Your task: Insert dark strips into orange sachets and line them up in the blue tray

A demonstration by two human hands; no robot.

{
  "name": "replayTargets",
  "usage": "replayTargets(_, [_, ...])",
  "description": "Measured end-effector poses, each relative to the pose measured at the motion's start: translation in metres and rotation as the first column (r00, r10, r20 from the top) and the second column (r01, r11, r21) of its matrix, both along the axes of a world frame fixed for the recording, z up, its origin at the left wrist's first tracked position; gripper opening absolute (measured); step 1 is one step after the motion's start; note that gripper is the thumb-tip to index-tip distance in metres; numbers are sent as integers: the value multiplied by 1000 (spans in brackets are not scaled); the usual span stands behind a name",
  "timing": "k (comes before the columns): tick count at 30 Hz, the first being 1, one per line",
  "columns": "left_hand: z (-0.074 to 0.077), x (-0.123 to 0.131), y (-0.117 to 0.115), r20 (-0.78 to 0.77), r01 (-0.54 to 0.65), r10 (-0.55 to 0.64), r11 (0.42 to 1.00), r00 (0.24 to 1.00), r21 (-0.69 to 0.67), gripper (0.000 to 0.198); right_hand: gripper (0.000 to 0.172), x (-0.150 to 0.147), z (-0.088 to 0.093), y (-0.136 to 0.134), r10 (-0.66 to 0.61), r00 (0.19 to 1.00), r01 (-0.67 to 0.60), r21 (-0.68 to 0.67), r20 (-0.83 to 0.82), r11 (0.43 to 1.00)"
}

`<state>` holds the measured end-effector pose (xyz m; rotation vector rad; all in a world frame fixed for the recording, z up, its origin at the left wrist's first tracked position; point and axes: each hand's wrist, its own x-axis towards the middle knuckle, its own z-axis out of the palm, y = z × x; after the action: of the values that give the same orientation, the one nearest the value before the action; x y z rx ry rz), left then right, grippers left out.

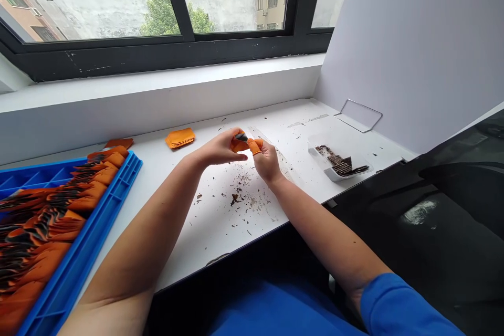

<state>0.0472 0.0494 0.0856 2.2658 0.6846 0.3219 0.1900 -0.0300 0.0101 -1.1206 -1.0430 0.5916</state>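
Above the white table, both of my hands meet at a small orange-and-black folded piece. My left hand curls its fingers around the piece from the left, its thumb held apart below. From the right, my right hand pinches the piece's end. Orange coverings, perhaps finger cots, show on the right fingertips. Much of the piece is hidden by fingers. Behind my left hand lies a stack of flat orange squares. Dark crumbs and flakes are scattered on the table under my hands.
At left, a blue crate holds rows of orange-and-black folded pieces. A clear plastic tub with dark brown thin strips stands at right. Behind it is a bent wire frame by the white panel. A window runs along the back.
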Motion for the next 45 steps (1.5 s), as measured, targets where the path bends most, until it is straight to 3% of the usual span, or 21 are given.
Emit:
replayTargets(8, [10, 1, -10, 44, -89, 94, 991, 995, -97, 61, 21, 3, -5, 4, 40, 998, -43, -86, -39, 995])
replayTargets(13, [5, 1, -5, -42, -37, 39, 998, 998, 47, 57, 24, 2, -6, 3, 180, 982, -186, -135, -55, 973])
replayTargets(17, [2, 3, -8, -141, 41, -22, 991, 990, 129, 60, 14, 2, -8, 3, 278, 959, -282, -157, -49, 947])
replayTargets(22, [-4, 8, -10, -183, 50, -12, 978, 983, 204, 59, 8, 3, -11, 7, 211, 975, -221, -184, -75, 958])
replayTargets(26, [-9, 11, -9, -133, 43, -11, 970, 991, 238, 58, 18, 5, -13, 9, 110, 991, -124, -202, -81, 972])
replayTargets(31, [0, 7, -12, -49, 56, -53, 996, 997, 68, 67, 32, 5, -11, 7, 47, 996, -50, -53, -70, 997])
replayTargets(34, [6, 5, -14, -63, 39, -33, 995, 997, 91, 66, 30, 4, -11, 6, 72, 997, -74, -52, -40, 996])
replayTargets(37, [11, 2, -16, -69, 26, -21, 998, 997, 59, 76, 23, 4, -11, 8, 74, 992, -81, -71, -98, 994])
replayTargets(39, [15, 0, -17, -72, 20, -19, 1000, 997, 3, 87, 36, 4, -10, 8, 75, 988, -84, -58, -135, 995])
replayTargets(43, [24, -12, -10, -43, 92, -100, 983, 994, -160, 100, 49, 3, -8, 6, 229, 964, -230, 11, -133, 973])
replayTargets(45, [25, -20, -2, 19, 166, -168, 939, 986, -301, 93, 47, 1, -7, 5, 290, 950, -291, 9, -120, 957])
